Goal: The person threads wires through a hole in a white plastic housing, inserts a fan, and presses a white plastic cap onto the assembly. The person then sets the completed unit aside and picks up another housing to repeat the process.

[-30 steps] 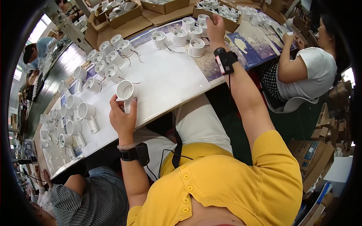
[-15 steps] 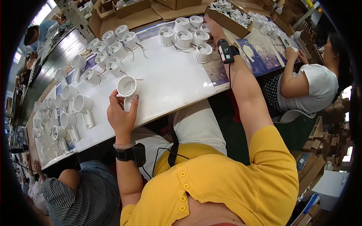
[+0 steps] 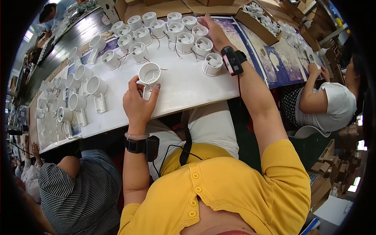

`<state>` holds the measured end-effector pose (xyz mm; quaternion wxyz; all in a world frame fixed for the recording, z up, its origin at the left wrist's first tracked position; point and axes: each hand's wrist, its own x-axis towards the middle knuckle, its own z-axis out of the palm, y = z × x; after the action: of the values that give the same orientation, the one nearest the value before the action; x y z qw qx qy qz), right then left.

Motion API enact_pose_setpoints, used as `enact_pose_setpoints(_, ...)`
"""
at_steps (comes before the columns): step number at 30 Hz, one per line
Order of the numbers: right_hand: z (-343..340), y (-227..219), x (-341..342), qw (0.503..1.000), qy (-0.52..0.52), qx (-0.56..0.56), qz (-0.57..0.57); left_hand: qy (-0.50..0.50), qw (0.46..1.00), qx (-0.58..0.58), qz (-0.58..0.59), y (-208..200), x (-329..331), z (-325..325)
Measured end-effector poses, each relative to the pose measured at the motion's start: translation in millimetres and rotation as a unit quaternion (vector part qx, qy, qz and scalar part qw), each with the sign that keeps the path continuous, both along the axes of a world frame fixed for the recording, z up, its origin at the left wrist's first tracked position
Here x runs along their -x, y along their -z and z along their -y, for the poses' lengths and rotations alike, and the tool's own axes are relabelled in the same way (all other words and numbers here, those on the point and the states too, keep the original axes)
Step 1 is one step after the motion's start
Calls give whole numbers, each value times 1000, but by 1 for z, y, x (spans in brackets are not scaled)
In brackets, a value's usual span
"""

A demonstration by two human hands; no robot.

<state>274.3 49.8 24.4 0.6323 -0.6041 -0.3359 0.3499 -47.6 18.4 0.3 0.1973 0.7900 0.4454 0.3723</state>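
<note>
Gripping a white plastic cylinder (image 3: 150, 74) with slatted inner base by its white bracket (image 3: 147, 93), left hand (image 3: 138, 103) sits near the counter's (image 3: 184, 93) near edge, fingers curled, thumb opposite. Right hand (image 3: 214, 32) is near the far edge beside white cylindrical plastic fan units (image 3: 185, 43); fingers partly extended, hold cannot be told.

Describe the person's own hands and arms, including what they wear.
The short sleeves are yellow. The left hand has a dark thumbnail; a pale bracelet, black wristband and black box sit at its wrist. The right hand is ungloved, its wrist bearing a black device with a thin black cable.
</note>
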Motion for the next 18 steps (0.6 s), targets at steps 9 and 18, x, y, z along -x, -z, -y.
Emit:
enact_pose_setpoints(9, 121, 1, 9, 972, -109, -21, 208, -15, 1000, 1, 11, 1, 1, 2)
enact_pose_setpoints(18, 81, 12, 31, 912, -165, 81, 367, -20, 1000, -4, -1, -1, -3, 4)
